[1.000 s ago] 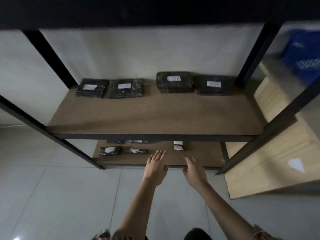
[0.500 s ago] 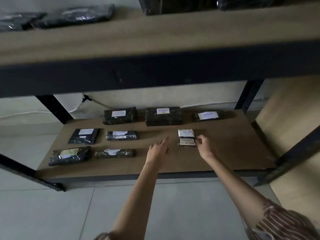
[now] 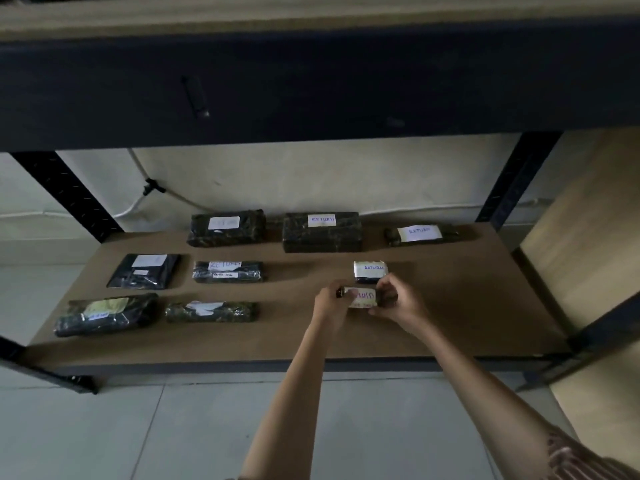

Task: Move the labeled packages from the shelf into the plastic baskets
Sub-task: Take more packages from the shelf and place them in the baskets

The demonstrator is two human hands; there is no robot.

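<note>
The low shelf (image 3: 450, 306) has many dark packages on it. Your left hand (image 3: 330, 303) and right hand (image 3: 398, 301) both pinch one small package (image 3: 362, 296) just above the board. You are picking it up. Next, carry it to a basket; none shows here.

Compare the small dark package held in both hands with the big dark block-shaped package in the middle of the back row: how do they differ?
The small dark held package is far smaller than the big dark block package. The left hand and right hand grip the small one; the big one lies untouched on the brown shelf board. Both carry white labels.
</note>
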